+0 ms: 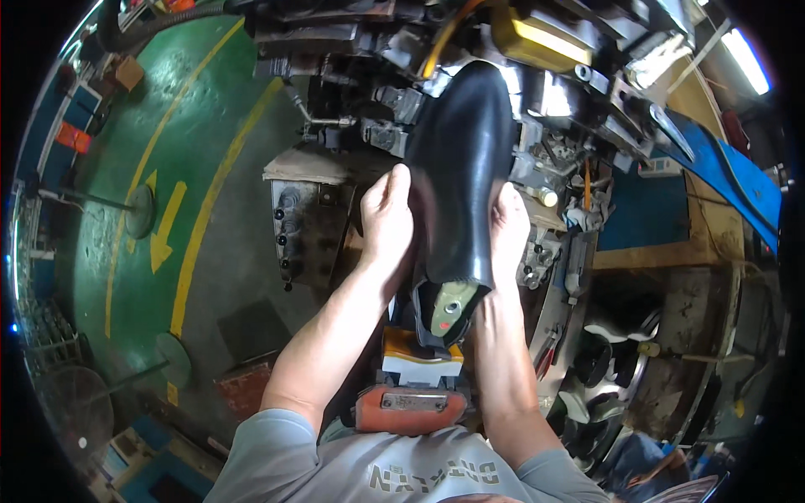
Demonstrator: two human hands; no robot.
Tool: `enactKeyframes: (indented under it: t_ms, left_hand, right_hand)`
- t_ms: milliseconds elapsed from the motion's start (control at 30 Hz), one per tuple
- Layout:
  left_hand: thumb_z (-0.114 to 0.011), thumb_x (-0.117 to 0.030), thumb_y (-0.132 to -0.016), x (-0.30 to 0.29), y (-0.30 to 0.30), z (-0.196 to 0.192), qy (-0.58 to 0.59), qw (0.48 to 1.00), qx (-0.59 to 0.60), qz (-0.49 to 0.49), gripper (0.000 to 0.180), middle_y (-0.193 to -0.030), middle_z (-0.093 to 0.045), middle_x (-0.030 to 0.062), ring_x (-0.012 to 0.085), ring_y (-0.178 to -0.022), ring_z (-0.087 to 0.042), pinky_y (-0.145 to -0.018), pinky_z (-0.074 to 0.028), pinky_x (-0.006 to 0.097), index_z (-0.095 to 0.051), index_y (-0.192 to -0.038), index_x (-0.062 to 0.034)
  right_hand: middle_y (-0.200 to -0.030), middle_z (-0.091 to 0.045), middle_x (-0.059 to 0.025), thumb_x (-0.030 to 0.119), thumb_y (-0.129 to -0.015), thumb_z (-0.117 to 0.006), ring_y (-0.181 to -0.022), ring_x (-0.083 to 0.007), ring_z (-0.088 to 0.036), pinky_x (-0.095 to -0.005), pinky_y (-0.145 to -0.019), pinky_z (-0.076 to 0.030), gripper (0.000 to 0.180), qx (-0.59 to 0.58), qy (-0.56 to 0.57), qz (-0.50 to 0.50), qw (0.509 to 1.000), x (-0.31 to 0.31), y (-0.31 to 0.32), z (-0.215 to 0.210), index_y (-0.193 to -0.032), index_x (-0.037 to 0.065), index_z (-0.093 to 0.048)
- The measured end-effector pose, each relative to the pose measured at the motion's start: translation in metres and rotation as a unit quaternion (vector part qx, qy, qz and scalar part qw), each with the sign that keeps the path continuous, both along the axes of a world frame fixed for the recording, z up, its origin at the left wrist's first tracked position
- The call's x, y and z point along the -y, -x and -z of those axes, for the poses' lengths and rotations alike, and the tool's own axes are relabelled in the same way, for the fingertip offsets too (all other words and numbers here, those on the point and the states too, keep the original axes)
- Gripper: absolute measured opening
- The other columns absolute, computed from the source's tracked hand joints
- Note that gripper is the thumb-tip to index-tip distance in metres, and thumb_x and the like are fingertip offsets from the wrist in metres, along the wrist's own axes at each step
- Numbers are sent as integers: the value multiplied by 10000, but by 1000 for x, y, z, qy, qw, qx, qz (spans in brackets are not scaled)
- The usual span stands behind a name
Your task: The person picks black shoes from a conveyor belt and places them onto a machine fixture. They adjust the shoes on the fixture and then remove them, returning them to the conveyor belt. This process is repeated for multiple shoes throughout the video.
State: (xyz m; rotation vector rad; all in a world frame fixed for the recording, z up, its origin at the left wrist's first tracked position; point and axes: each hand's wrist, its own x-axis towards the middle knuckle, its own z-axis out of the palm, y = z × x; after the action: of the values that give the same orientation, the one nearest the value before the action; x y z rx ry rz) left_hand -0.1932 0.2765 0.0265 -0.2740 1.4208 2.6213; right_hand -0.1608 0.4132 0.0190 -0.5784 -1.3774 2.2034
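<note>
While both hands are up in front of the chest, the boot [461, 168] is between them, mid-frame, toe pointing away from the person, toward the machine [390, 113]. Boot is black, smooth, glossy along the top. Open end faces the person; green last [451, 308] shows inside, with a metal-rimmed hole and a red dot.

Left hand [389, 218]: clamped on the boot's left side, thumb up along the flank. Right hand [508, 226]: same on the right side, thumb up. Other fingers mostly hidden, can't tell how far they wrap under. Toe overlaps the machine in view; can't tell if they touch.

Below the open end: yellow-and-white block [422, 362], then an orange pad [409, 411] with a metal plate, right at the shirt [369, 469]. Contact between boot and block unclear.

Left of the machine: metal box [306, 222] with black knobs, then green floor [172, 92] with yellow lines and an arrow [171, 225]. Right: blue mat [641, 214] on a bench [723, 235], red-handled pliers [548, 352] near the right forearm, shelf items below, too cluttered to sort.
</note>
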Motion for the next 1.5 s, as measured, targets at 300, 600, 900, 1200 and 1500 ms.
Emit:
enactKeyframes:
  t_ms: [300,600,900,1200,1500]
  left_hand:
    - [-558,-135,-981,5,0,0,138,981,-116,-68,126,-916,-522,3,51,-849,-470,-737,-417,215,-548,-1034,-21]
    - [-600,-138,-819,12,-9,-86,262,706,-625,208,141,-802,-636,129,318,-801,-611,-909,-445,444,-637,-793,-5]
    - [-307,-256,-1054,26,-25,-66,121,943,-309,39,398,-1263,-559,151,203,-1214,-498,-1097,-303,381,-538,-1241,7]
    - [-340,-280,-1072,20,-69,-14,-59,994,91,33,378,-991,-598,26,80,-895,-535,-823,-450,252,-588,-1092,5]
    - [-341,-479,-1013,24,-64,8,-72,987,52,136,547,-1118,-652,148,251,-993,-661,-886,-543,405,-572,-1198,-19]
  right_hand:
    - [-1022,-626,-42,336,-991,-541,-936,-118,-592,-284,-805,-501,327,39,62,-115,991,-12,-1,1,-1133,44,-579]
    - [-1072,-617,-60,557,-1017,-284,-914,-104,-635,-264,-713,-559,596,-166,317,-383,851,7,-13,17,-1294,70,-489]
    - [-1163,-616,-61,417,-1053,-328,-1045,-157,-592,-330,-932,-472,483,111,223,-184,951,33,-61,-49,-1240,24,-538]
    - [-899,-628,-41,318,-1028,-437,-844,-126,-594,-281,-793,-479,314,163,195,-111,961,39,-90,-39,-1023,48,-599]
    - [-818,-657,-91,297,-1010,-378,-681,-189,-651,-346,-655,-542,380,130,320,-56,937,47,-61,-21,-926,22,-627]
